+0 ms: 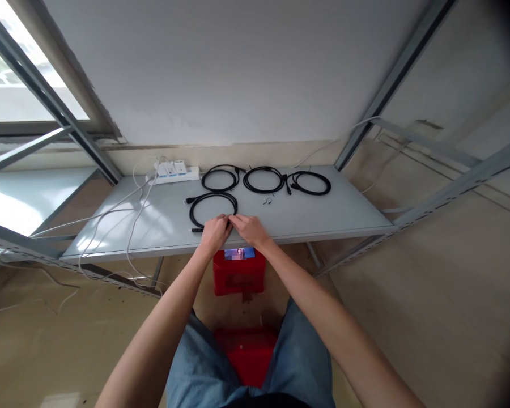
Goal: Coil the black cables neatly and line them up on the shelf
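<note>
Black cable coils [215, 194]: four. Left hand [215, 233], right hand [250, 229] at nearest.

"What framed the pale grey shelf [314, 218]?"

"A metal post [387, 90] rose at each end; behind stood a wall [238, 68], whitish above a beige strip."

"And the light?"

"It came through a window [8, 102] on the left, leaving white glare on a second shelf [8, 209] below. The floor [68, 340] was yellowish and slightly glossy."
</note>
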A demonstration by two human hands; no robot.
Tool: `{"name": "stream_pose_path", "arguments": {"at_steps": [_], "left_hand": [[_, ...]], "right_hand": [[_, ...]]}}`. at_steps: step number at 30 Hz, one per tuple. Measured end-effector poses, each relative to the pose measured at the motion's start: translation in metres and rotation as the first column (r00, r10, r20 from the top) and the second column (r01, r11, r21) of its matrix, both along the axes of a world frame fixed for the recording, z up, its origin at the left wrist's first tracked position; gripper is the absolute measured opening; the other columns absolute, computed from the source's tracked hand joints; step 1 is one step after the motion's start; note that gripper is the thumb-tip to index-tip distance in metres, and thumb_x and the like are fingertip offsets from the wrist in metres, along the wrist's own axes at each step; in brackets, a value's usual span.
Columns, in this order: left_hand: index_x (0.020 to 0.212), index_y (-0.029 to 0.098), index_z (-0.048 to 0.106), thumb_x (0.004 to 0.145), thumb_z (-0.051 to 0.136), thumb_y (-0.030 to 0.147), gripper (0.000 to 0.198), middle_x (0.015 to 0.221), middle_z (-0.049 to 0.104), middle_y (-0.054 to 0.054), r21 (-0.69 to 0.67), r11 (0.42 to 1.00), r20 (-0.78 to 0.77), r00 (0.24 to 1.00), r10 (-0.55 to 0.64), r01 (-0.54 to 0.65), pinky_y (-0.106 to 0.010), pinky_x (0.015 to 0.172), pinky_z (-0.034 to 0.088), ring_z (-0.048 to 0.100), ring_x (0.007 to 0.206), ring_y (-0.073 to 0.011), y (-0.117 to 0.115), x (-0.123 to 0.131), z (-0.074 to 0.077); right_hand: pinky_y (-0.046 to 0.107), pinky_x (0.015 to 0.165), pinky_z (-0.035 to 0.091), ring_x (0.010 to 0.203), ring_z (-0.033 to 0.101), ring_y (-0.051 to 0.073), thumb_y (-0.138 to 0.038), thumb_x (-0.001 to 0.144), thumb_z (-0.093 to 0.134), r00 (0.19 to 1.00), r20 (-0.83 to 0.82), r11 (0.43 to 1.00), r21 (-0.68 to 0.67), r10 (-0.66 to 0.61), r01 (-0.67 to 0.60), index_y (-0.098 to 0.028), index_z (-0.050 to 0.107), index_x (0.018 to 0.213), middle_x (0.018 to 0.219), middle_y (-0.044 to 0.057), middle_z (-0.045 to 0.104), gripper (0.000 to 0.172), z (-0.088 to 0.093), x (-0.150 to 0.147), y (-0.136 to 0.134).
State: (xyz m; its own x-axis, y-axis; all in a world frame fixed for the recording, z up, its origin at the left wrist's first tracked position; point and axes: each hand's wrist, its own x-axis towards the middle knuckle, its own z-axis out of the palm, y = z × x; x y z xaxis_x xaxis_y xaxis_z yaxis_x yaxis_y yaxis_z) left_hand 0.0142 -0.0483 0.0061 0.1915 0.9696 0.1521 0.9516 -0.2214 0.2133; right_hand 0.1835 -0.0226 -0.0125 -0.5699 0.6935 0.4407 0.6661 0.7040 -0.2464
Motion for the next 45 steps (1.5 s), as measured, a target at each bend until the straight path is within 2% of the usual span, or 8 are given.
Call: {"name": "stream_pose_path", "arguments": {"at_steps": [5,17,21,27,33,37,45], "left_hand": [[0.117,0.02,0.071,0.109,0.042,0.037,0.034,0.108,0.073,-0.012,0.02,1.0,0.003,1.0,-0.006,0.006,-0.033,0.077,0.044,0.07,0.094,-0.0269,0.0,0.0,-0.002],[0.12,0.022,0.07,0.109,0.04,0.036,0.035,0.113,0.075,-0.011,0.008,0.999,0.02,0.999,0.036,-0.037,-0.032,0.077,0.044,0.071,0.097,-0.0265,-0.003,0.003,0.002],[0.124,0.023,0.071,0.109,0.04,0.036,0.038,0.112,0.075,-0.012,0.006,0.999,0.023,0.999,0.033,-0.033,-0.033,0.077,0.045,0.071,0.096,-0.0266,-0.002,0.002,0.001],[0.125,0.022,0.073,0.109,0.039,0.039,0.041,0.109,0.074,-0.013,0.022,0.999,0.033,0.999,0.04,-0.041,-0.033,0.079,0.046,0.071,0.095,-0.0265,-0.001,0.002,0.0],[0.119,0.023,0.074,0.109,0.041,0.038,0.038,0.107,0.076,-0.011,0.044,0.998,0.053,0.998,0.037,-0.039,-0.032,0.078,0.046,0.071,0.093,-0.0257,-0.001,0.003,-0.002],[0.122,0.024,0.073,0.107,0.046,0.038,0.034,0.11,0.076,-0.01,0.064,0.998,0.092,0.995,0.022,-0.028,-0.032,0.078,0.046,0.071,0.094,-0.0254,-0.001,0.003,-0.002],[0.119,0.021,0.073,0.109,0.044,0.034,0.033,0.11,0.072,-0.011,0.073,0.997,0.129,0.991,-0.04,0.03,-0.031,0.081,0.048,0.071,0.098,-0.0241,-0.001,-0.001,-0.006]], "right_hand": [[0.029,0.068,0.04,0.082,0.067,0.019,-0.02,0.111,0.046,0.998,0.055,1.0,0.015,0.0,-0.001,-0.022,0.07,0.111,0.099,0.008,0.075,0.025,0.003,-0.001,-0.003],[0.028,0.082,0.045,0.095,0.064,0.02,-0.02,0.109,0.046,0.988,-0.151,0.996,-0.076,0.032,-0.043,-0.021,0.06,0.11,0.108,0.008,0.07,0.015,0.01,-0.003,-0.002],[0.029,0.085,0.047,0.096,0.064,0.02,-0.017,0.106,0.049,0.982,-0.186,0.994,-0.103,0.021,-0.041,-0.021,0.061,0.111,0.109,0.008,0.069,0.014,0.007,-0.003,0.002],[0.029,0.087,0.047,0.103,0.065,0.02,-0.02,0.11,0.047,0.983,-0.184,0.993,-0.108,0.023,-0.043,-0.021,0.065,0.114,0.114,0.009,0.07,0.018,0.007,-0.003,0.003],[0.029,0.08,0.045,0.098,0.065,0.02,-0.024,0.112,0.045,0.998,-0.062,0.999,0.004,-0.034,0.035,-0.021,0.067,0.107,0.106,0.008,0.07,0.023,0.006,-0.003,0.002],[0.03,0.077,0.044,0.097,0.065,0.021,-0.027,0.113,0.042,0.995,-0.017,0.993,0.07,-0.094,0.095,-0.02,0.065,0.106,0.105,0.009,0.07,0.025,0.005,-0.005,0.002],[0.029,0.075,0.043,0.097,0.066,0.022,-0.03,0.114,0.041,0.979,-0.061,0.981,-0.024,-0.193,0.191,-0.02,0.063,0.111,0.108,0.01,0.071,0.024,0.006,-0.005,0.004]]}}
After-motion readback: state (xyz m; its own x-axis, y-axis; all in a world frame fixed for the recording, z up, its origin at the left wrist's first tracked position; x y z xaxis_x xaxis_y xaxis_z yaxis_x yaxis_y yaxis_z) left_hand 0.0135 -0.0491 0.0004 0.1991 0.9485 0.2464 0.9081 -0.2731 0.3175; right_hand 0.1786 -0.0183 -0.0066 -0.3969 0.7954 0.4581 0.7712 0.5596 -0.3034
